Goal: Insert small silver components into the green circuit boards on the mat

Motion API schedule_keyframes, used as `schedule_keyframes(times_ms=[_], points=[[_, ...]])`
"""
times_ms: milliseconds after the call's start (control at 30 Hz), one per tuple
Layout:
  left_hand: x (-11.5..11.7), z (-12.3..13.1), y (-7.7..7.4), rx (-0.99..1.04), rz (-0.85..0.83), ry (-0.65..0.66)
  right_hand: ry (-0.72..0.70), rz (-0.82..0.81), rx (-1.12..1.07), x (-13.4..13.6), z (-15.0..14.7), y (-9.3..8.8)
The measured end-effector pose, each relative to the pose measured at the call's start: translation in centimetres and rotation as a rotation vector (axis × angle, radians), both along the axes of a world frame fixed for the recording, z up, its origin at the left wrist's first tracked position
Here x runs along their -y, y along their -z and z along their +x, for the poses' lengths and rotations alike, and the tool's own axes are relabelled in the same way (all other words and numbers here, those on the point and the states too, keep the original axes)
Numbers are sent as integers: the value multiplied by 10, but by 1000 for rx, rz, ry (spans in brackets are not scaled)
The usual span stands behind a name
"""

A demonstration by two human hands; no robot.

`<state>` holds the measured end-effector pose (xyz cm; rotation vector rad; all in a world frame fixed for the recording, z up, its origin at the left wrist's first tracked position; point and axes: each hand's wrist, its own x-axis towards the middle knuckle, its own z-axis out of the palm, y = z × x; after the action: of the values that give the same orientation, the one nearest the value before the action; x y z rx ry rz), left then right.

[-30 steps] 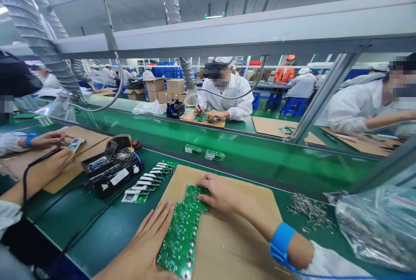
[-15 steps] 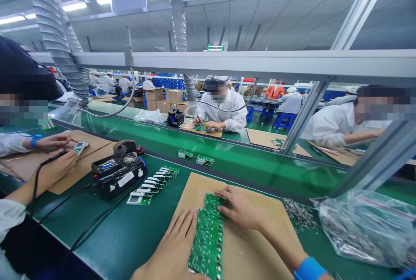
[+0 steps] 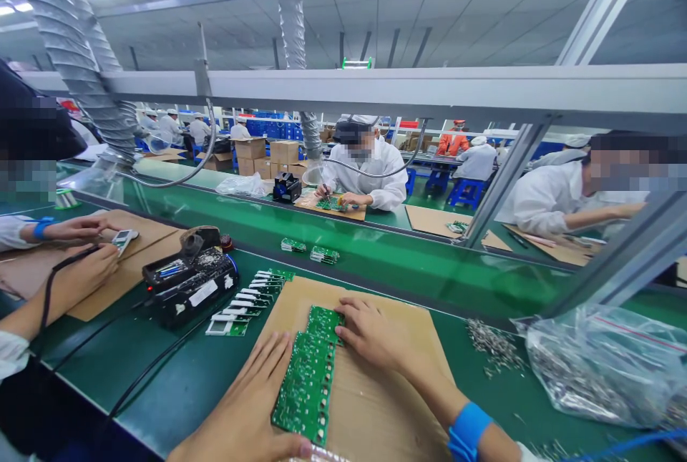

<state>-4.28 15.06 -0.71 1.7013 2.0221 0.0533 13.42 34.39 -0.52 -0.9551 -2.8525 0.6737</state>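
I read the left hand (image 3: 241, 405) spread open, fingertips against the left edge of the green circuit-board panel (image 3: 305, 383), with no pinch. The right hand (image 3: 370, 333), wearing a blue wrist strap (image 3: 469, 428), lies spread on the panel's upper end. The panel sits on a cardboard sheet (image 3: 386, 405) on the green conveyor belt (image 3: 177, 369), near a row of small circuit boards (image 3: 252, 297).
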Motion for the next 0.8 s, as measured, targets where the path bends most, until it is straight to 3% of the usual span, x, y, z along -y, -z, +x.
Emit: schedule_keyframes(times_ms=[300, 433, 567, 633, 700, 800], points=[[-18, 31, 7, 50, 14, 48, -6, 4, -69, -18, 29, 15], [-23, 47, 19, 87, 98, 90, 2, 39, -23, -22, 49, 6], [-18, 37, 26, 63, 94, 83, 142, 77, 26, 6, 83, -14], [-21, 26, 23, 69, 148, 113, 197, -21, 68, 32, 101, -20], [-32, 16, 16, 68, 208, 156, 229, -132, 116, 56, 114, -20], [-66, 14, 3, 76, 201, 264, 235, -146, 125, 78, 122, -8]])
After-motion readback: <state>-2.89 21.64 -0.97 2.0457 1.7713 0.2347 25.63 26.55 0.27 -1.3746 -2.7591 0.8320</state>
